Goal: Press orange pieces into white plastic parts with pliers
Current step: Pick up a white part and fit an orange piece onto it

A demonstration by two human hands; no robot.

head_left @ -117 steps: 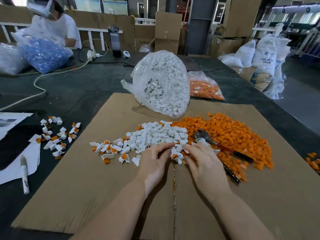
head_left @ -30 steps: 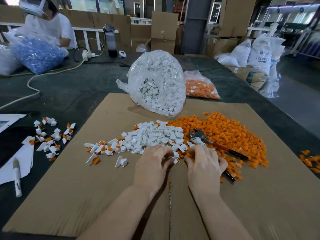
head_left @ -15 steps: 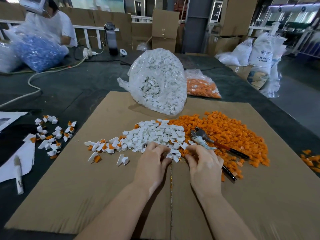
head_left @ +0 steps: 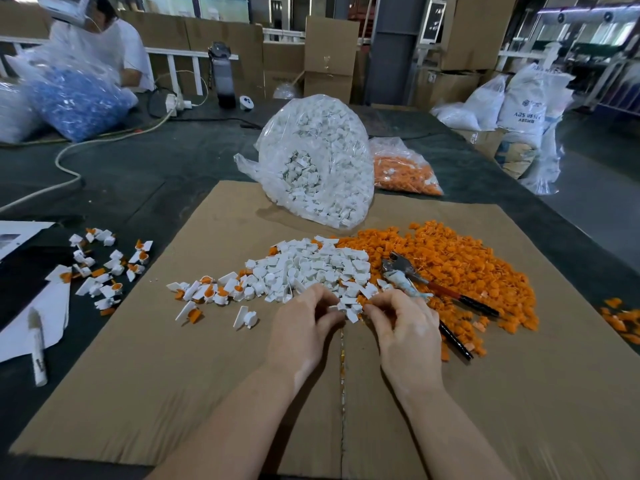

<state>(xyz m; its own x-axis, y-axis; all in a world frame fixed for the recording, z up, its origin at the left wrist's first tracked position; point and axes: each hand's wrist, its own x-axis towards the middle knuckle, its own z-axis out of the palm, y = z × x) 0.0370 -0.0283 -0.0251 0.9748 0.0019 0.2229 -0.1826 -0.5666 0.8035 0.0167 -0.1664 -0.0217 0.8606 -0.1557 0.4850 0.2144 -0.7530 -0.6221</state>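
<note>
We're at the pick-and-pair step here, not the squeezing yet. Both hands sit at the near edge of the white pile, on the cardboard covering the desk. Left hand has its fingers curled in toward the thumb, and the right hand does the same with its fingers, tips almost meeting over a few white parts. Looks like each is pinching something small, but honestly we can't tell which piece, or whether an orange one is in there; the fingers hide it.

The pliers lie untouched just beyond the right hand, head resting on the orange pile, handles trailing back toward us past the right wrist. So they're near, not in hand.

Our guess for the next move: get an orange piece seated loosely in a white part, keep it in the left hand, then free the right to grab the pliers and press it home.

A row of already-filled parts sits just left of the white pile, and more lie off the cardboard at the left.
</note>
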